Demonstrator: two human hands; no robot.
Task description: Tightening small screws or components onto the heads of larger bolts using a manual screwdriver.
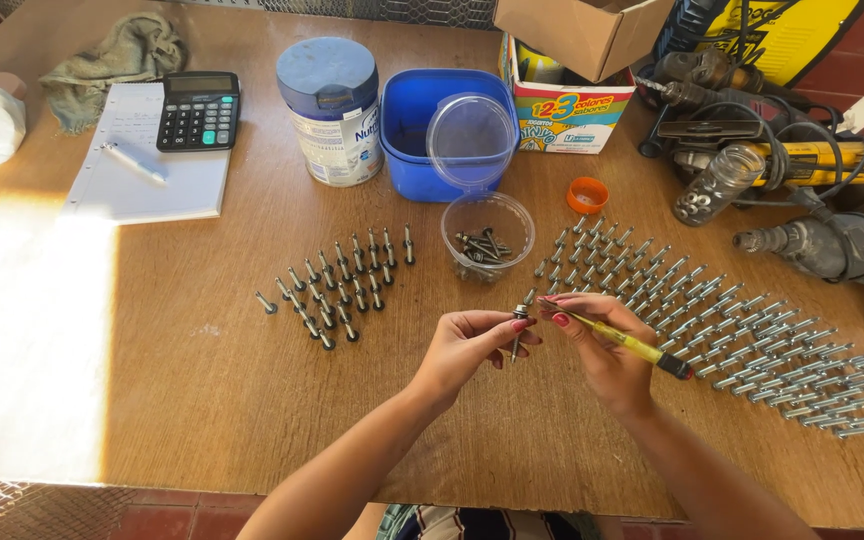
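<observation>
Screw (518,330): pinched upright in left hand (464,348), above the surface (202,380).
Right hand (597,345): clamped on yellow screwdriver (624,342), tip seemingly at screw head.
Risk: tip slips; screw drops into standing rows (732,320).

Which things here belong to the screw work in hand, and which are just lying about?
In use: screw in left hand, yellow screwdriver in right hand, screw rows, clear tub.
Lying about: calculator, notepad, tin, drills.

Our left hand (467,345) and right hand (597,335) meet at lower centre of the frame, fingers pinched, forearms angling up from below.
</observation>
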